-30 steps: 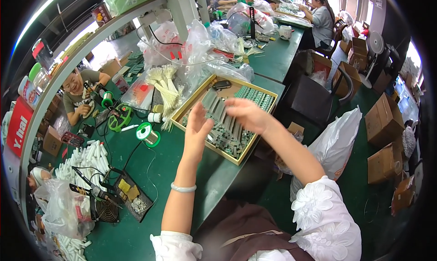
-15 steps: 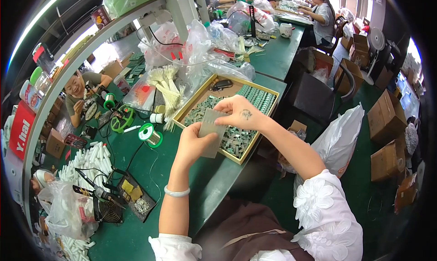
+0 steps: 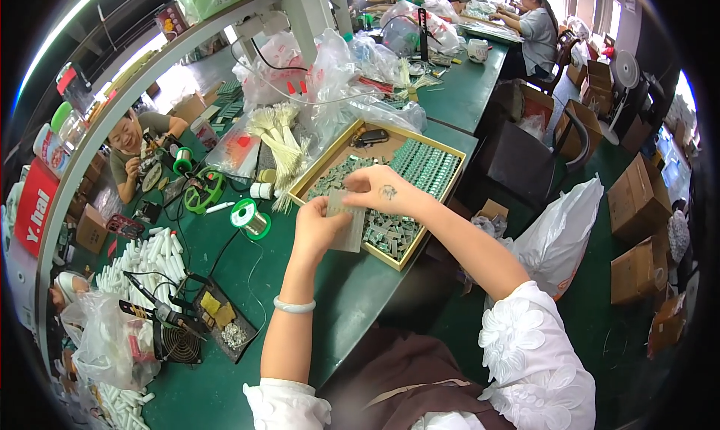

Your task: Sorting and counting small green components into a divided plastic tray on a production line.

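My left hand (image 3: 316,226) holds a flat grey strip of small parts (image 3: 348,221) above the green bench, just in front of a shallow yellow-rimmed tray (image 3: 443,196). My right hand (image 3: 381,189) pinches the top edge of the same strip from the right. The tray is filled with rows of small grey and green components (image 3: 420,166), and a dark object (image 3: 369,137) lies at its far end. A pale bangle (image 3: 294,305) sits on my left wrist.
A spool of solder wire (image 3: 247,215), a green tape reel (image 3: 204,191) and a soldering stand with sponge (image 3: 217,320) lie to the left. White tubes (image 3: 146,258) and plastic bags (image 3: 341,62) crowd the bench. Another person (image 3: 137,145) sits opposite; one more person (image 3: 532,31) works far back. A dark chair (image 3: 525,160) and cardboard boxes (image 3: 637,227) stand right.
Both hands were raised and spread over the tray a second ago. They have since drawn back toward me and closed together on the grey strip.
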`<action>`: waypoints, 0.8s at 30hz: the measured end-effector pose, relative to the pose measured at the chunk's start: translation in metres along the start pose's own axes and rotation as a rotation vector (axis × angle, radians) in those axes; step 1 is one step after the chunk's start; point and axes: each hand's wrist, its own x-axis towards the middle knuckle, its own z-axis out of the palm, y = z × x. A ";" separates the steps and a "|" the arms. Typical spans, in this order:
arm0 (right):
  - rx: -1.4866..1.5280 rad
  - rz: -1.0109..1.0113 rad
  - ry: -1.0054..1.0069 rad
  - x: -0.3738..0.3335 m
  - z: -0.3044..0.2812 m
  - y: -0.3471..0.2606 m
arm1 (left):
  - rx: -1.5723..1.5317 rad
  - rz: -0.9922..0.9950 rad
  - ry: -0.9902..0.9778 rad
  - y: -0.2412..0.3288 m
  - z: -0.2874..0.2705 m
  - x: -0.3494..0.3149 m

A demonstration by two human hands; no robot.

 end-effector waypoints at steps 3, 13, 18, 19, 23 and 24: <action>0.336 0.355 -0.387 0.004 -0.011 -0.010 | 0.280 -0.031 0.067 0.003 -0.002 0.000; 0.136 0.177 -0.012 0.000 0.019 0.016 | -0.023 -0.070 0.028 -0.002 -0.001 0.003; -0.070 -0.052 0.098 -0.002 0.014 0.005 | 0.009 -0.002 -0.057 -0.013 -0.006 0.005; -0.072 -0.050 0.097 -0.001 0.003 -0.006 | 0.051 0.040 -0.017 -0.013 -0.004 0.005; 0.155 0.286 -0.394 0.001 -0.009 -0.024 | 0.028 0.048 0.054 0.000 0.002 -0.002; 0.173 0.272 -0.339 0.000 -0.008 -0.023 | 0.076 0.055 0.056 0.002 0.002 -0.001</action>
